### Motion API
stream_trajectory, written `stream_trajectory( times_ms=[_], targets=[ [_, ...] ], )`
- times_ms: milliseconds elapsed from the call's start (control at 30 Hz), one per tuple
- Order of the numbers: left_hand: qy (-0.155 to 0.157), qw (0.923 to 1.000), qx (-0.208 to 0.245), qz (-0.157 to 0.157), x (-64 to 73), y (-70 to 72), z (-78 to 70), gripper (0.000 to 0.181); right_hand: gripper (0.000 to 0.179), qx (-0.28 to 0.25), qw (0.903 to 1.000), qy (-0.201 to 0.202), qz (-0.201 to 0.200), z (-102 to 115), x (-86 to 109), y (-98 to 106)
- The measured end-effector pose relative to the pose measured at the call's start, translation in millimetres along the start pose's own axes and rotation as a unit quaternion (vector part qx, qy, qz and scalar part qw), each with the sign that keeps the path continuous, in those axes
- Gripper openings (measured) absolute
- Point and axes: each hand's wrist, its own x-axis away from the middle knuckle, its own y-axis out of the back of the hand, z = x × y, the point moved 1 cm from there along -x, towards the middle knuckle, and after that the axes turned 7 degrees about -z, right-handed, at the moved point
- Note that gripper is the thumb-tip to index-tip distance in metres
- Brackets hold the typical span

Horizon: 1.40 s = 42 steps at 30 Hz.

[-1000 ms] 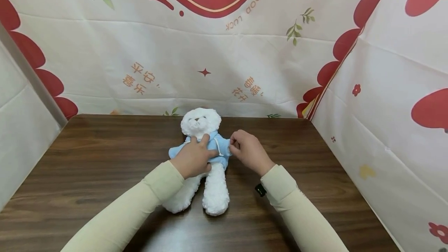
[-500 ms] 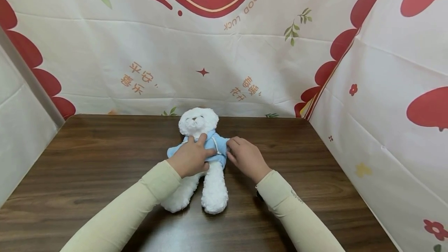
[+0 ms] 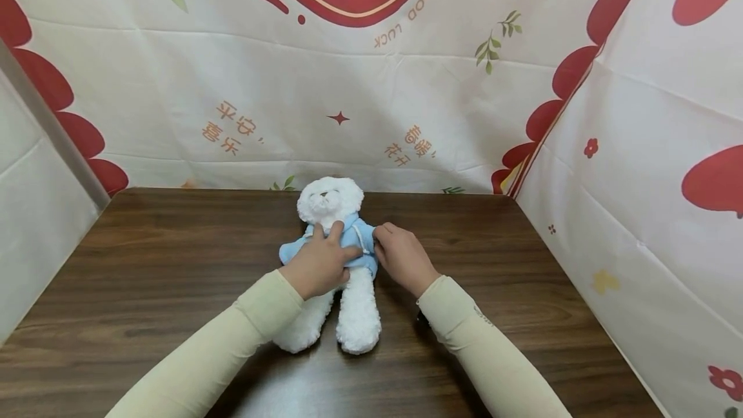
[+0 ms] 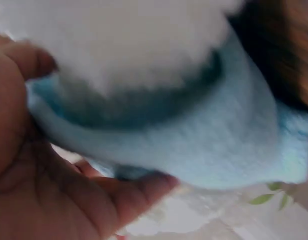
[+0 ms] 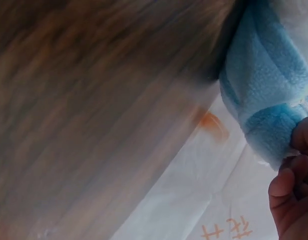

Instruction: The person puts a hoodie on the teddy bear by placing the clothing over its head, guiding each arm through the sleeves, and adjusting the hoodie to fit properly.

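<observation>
A white plush teddy bear (image 3: 358,321) in a light blue hoodie (image 3: 366,234) lies on its back, legs toward me. My left hand (image 3: 319,266) holds its torso, fingers spread over the hoodie's chest. In the left wrist view, the hoodie's hem (image 4: 159,145) gapes around the white fur (image 4: 128,40), with the left thumb beside it. On the right side, my right hand (image 3: 404,257) pinches the end of the sleeve. Seen from the right wrist, the blue sleeve (image 5: 271,132) runs down to the curled fingers (image 5: 282,185); their exact hold is partly cut off.
Beneath the bear is a dark wood-grain table (image 3: 174,263). A white printed cloth (image 3: 325,89) hangs along its back edge, and another printed cloth panel (image 3: 644,211) stands to the right. A pale panel (image 3: 40,211) borders the left side.
My right hand has shifted slightly left and closed in on the sleeve end, its knuckles turning over. The left hand stays on the torso. The bear has hardly moved.
</observation>
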Motion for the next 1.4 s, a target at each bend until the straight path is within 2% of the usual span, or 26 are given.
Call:
stream_trajectory(
  times_ms=[67,133,267,367,500,600,700,767,933,1033,1133,1200,1300,1400],
  targets=[
    [0.015,0.9999,-0.001,-0.001,1.6,-0.6,-5.2,0.038,0.012,-0.004,1.0,-0.005,-0.004,-1,0.9,1],
    [0.016,0.9997,-0.018,-0.002,2.7,-0.7,-10.3,0.042,0.015,-0.01,0.9998,-0.015,-0.008,-2,2.1,3],
    [-0.004,0.9964,-0.084,-0.002,3.1,-0.4,-16.7,0.048,0.022,-0.011,0.9997,-0.019,-0.008,-5,3.9,5],
    [-0.014,0.9933,-0.113,-0.014,1.6,-0.7,-17.8,0.044,0.026,-0.001,0.9998,0.008,-0.02,-7,4.3,8],
    [-0.02,0.9922,-0.118,-0.034,-0.4,-2.1,-17.9,0.04,0.026,0.032,0.9962,0.056,-0.059,-9,2.7,17],
    [-0.028,0.9915,-0.119,-0.043,-0.1,-2.2,-18.5,0.037,0.028,0.063,0.992,0.071,-0.084,-14,-1.0,25],
    [-0.039,0.9901,-0.126,-0.048,0.6,-2.6,-18.9,0.033,0.026,0.083,0.9906,0.069,-0.084,-20,-6.2,29],
    [-0.043,0.9894,-0.131,-0.046,1.0,-2.5,-18.9,0.031,0.021,0.086,0.992,0.061,-0.07,-24,-8.7,30],
    [-0.056,0.9895,-0.127,-0.04,1.0,-1.1,-17.3,0.035,0.011,0.019,0.9995,0.003,-0.024,-27,-6.9,34],
    [-0.075,0.9871,-0.132,-0.05,1.2,-0.1,-13.9,0.037,0.022,-0.02,0.9992,-0.035,0.003,-24,-1.9,38],
    [-0.083,0.9865,-0.129,-0.057,0.9,-0.2,-8.7,0.04,0.035,-0.01,0.9985,-0.04,0.037,-21,4.2,36],
    [-0.08,0.9888,-0.111,-0.058,0.1,-0.2,-5.4,0.042,0.032,0.014,0.9981,-0.031,0.051,-19,7.4,33],
    [-0.067,0.9937,-0.07,-0.056,-0.8,0.4,-2.7,0.041,0.018,0.037,0.9985,-0.02,0.035,-18,9.2,29],
    [-0.061,0.9955,-0.04,-0.06,-1.5,2.4,-3.5,0.034,0.018,0.048,0.9985,-0.025,-0.004,-20,7.7,28]
  ],
)
